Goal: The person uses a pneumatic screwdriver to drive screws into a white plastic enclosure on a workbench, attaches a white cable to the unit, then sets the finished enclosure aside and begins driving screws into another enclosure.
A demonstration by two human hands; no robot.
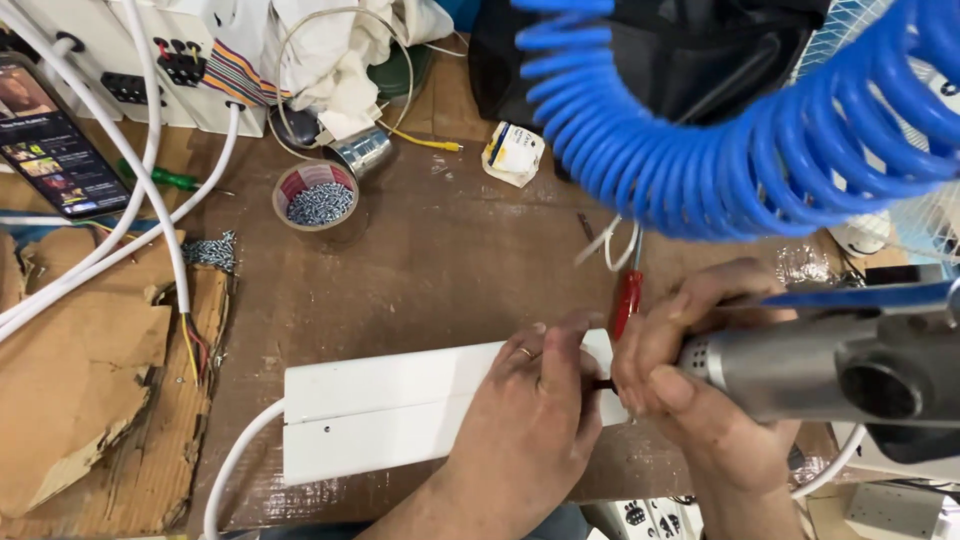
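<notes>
Your left hand (530,420) presses flat on the long white plastic casing (400,410), fingers spread over its right end, while just beside it your right hand (700,390) wraps closed around the grey metal pneumatic screwdriver (830,375), its tip at the casing's end.

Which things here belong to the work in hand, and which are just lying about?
In use: left hand on the long white plastic box; right hand gripping the grey metal air screwdriver; blue coiled hose.

Lying about: round tub of silver screws; black phone; green-handled screwdriver; torn brown cardboard.
</notes>
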